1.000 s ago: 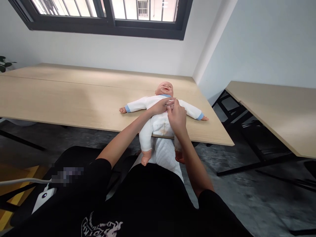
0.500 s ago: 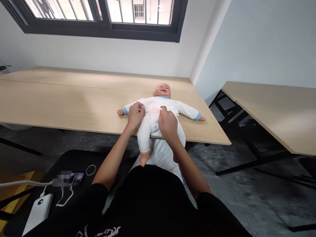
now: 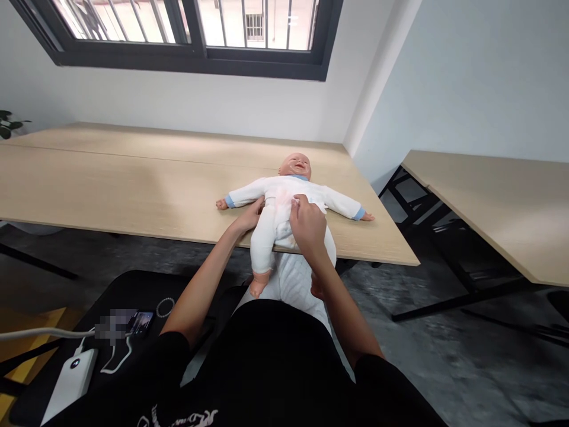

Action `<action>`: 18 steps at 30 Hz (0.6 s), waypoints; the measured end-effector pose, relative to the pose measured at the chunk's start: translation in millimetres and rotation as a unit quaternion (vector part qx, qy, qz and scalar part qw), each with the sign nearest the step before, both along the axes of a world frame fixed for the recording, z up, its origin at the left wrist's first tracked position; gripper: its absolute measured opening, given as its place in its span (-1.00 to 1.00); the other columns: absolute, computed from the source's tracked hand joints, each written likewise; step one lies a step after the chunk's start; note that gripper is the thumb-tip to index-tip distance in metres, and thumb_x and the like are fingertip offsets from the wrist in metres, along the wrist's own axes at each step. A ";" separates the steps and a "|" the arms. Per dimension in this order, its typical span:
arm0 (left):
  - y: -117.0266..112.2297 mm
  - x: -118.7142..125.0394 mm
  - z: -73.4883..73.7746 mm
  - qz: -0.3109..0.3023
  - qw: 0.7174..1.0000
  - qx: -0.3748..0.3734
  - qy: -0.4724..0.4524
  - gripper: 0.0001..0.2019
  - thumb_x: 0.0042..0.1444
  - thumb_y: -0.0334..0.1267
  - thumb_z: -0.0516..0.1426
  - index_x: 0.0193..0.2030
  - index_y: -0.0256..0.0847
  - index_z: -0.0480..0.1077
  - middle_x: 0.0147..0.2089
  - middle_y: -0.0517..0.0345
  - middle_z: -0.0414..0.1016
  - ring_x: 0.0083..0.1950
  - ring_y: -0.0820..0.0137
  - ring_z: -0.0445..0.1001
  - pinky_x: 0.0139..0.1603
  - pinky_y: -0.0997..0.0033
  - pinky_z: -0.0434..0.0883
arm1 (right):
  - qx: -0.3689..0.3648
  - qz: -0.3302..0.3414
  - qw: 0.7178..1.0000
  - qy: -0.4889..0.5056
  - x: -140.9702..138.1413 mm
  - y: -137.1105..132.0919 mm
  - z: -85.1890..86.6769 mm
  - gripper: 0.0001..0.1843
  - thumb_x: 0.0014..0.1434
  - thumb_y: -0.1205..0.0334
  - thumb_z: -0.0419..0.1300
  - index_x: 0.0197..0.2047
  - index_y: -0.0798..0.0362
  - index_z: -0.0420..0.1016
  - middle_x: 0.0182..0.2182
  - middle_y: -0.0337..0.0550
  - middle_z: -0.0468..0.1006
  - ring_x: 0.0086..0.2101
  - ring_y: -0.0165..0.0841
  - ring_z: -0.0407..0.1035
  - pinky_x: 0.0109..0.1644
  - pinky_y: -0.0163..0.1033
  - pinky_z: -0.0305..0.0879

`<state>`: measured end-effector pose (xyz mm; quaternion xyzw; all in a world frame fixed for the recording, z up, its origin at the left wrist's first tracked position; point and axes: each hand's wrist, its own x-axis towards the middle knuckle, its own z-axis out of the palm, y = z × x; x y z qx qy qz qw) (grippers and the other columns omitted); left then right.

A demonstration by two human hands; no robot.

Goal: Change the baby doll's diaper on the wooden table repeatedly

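Observation:
A baby doll in a white outfit with blue collar and cuffs lies face up, its legs hanging over the table's near edge. White, slightly bluish folded material like a diaper covers its lower belly. My left hand rests along the doll's side at the hip, its fingers stretched out and partly hidden behind the body. Over the other side of the belly, my right hand is closed in a pinch. A small white bit shows at its fingertips, too small to name. A ruffled white edge sticks out past that hand.
The doll lies near the right end of a light wooden table. Another table stands to the right across a gap. On a black chair at my left are a white power bank, cables, a phone and a beaded bracelet.
My left hand has dropped from above the doll's hip down against its side. My right hand stays pinched over the belly. The view has shifted slightly.

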<state>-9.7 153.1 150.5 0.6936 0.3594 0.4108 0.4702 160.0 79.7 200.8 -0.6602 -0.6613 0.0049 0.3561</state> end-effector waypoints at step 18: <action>11.5 -1.2 9.9 -0.107 0.982 -0.135 -0.074 0.01 -0.21 -0.35 0.37 0.42 -0.11 0.04 0.14 -0.10 0.52 -0.01 0.20 0.58 -0.13 0.33 0.53 | 0.036 -0.030 0.998 0.048 16.1 1.6 -16.4 -0.72 0.41 0.19 -0.03 -0.09 0.10 0.47 -0.25 -0.03 0.60 -0.19 -0.20 0.45 -0.13 -0.23 0.22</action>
